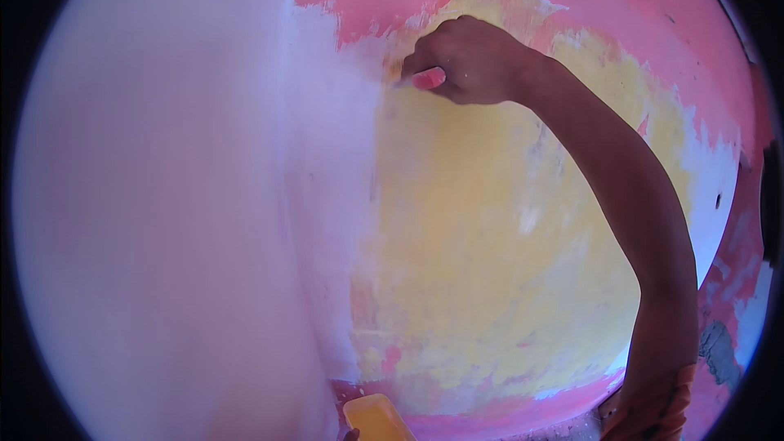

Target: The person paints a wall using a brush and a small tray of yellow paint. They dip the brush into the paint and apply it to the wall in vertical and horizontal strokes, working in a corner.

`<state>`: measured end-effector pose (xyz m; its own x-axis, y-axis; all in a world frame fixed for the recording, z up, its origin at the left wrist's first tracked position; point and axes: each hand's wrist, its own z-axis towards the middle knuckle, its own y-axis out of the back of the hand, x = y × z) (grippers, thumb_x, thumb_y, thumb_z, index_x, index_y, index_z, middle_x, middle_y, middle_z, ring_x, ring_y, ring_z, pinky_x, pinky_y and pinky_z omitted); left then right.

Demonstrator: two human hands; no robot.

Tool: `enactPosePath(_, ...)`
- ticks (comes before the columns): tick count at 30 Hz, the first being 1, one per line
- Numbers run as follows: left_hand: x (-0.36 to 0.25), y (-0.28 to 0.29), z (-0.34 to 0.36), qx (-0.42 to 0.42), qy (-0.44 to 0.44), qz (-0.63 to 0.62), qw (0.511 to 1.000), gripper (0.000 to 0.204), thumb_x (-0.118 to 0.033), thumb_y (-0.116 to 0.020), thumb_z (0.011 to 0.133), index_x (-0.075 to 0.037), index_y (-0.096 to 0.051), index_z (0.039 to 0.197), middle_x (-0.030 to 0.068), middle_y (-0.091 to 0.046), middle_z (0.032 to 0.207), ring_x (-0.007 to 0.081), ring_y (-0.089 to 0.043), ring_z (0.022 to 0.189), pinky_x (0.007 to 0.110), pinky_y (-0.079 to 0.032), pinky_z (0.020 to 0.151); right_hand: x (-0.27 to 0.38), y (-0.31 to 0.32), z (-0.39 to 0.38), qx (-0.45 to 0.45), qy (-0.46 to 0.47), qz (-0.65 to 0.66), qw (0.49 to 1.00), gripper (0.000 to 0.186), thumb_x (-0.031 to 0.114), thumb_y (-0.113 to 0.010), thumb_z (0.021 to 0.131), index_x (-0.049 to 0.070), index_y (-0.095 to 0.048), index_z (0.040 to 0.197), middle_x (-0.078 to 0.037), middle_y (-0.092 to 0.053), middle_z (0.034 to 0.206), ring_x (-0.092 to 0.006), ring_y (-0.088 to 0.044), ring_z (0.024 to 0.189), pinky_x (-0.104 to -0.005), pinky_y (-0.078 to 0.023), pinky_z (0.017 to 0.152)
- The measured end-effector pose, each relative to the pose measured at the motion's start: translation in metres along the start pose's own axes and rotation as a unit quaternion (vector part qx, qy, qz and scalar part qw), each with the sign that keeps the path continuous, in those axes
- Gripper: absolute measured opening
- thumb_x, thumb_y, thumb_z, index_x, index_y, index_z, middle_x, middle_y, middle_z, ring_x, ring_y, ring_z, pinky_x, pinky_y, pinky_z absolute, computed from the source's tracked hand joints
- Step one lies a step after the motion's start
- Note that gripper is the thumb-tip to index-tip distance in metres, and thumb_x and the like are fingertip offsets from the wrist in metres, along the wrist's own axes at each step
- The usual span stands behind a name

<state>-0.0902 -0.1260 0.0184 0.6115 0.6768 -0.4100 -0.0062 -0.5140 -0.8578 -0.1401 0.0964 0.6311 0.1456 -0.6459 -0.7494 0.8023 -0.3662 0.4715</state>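
My right hand is closed around a pink-handled tool at the far left of the yellow wall patch, beside the white surface. Near, a digit of my left hand meets an orange-yellow container; I cannot tell its grip.

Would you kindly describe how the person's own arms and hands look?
The right hand is bare, with no glove or wristband showing. The right forearm is bare too, up to an orange sleeve with dark markings. Of the left hand only a small bit shows at the lower edge, too little to tell what is worn.
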Motion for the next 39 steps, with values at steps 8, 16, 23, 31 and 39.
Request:
enactPosePath(8,0.003,0.0,0.002,0.004,0.008,0.005,1.0,0.067,-0.045,-0.06,0.091,-0.005,-0.042,0.142,0.0153,-0.059,0.13,0.0341,-0.06,0.117,0.051,-0.052,0.097,-0.023,0.004,-0.002,-0.045,0.005,0.051,0.998,0.021,0.011,-0.066,0.086,0.01,-0.074,0.105,-0.008,-0.072,0.1,-0.0304,-0.066,0.093,-0.0416,-0.051,0.09)
enactPosePath(16,0.003,0.001,-0.002,0.004,0.009,0.005,1.0,0.067,-0.044,-0.06,0.091,-0.005,-0.041,0.142,0.0153,-0.058,0.13,0.0339,-0.059,0.118,0.051,-0.052,0.097,-0.024,0.01,-0.001,-0.039,0.041,0.059,0.997,0.021,0.01,-0.066,0.083,0.01,-0.074,0.103,-0.008,-0.072,0.103,-0.0303,-0.064,0.097,-0.0422,-0.051,0.09)
enactPosePath(23,0.005,0.003,-0.007,0.011,0.009,0.013,1.0,0.067,-0.044,-0.06,0.091,-0.005,-0.041,0.143,0.0152,-0.058,0.13,0.0337,-0.059,0.118,0.051,-0.052,0.097,-0.003,0.012,0.002,-0.094,-0.071,0.14,0.983,0.024,0.014,-0.066,0.086,0.009,-0.071,0.11,-0.011,-0.071,0.109,-0.0303,-0.067,0.095,-0.0383,-0.054,0.086)
enactPosePath(31,0.014,0.005,-0.017,0.018,0.005,0.016,1.0,0.068,-0.043,-0.06,0.091,-0.005,-0.04,0.143,0.0152,-0.057,0.13,0.0334,-0.059,0.118,0.051,-0.052,0.098,0.069,-0.061,-0.026,-0.064,0.094,0.033,0.993,0.023,0.017,-0.057,0.088,0.016,-0.068,0.109,-0.009,-0.064,0.105,-0.0296,-0.068,0.092,-0.0428,-0.056,0.08)
enactPosePath(39,0.013,0.01,-0.026,0.015,-0.003,0.019,1.0,0.068,-0.043,-0.06,0.091,-0.005,-0.039,0.143,0.0151,-0.057,0.131,0.0332,-0.059,0.119,0.05,-0.051,0.098,0.062,-0.052,-0.022,0.037,-0.054,0.351,0.934,0.025,0.017,-0.075,0.083,0.009,-0.071,0.106,-0.009,-0.073,0.1,-0.0232,-0.069,0.093,-0.0352,-0.054,0.085)
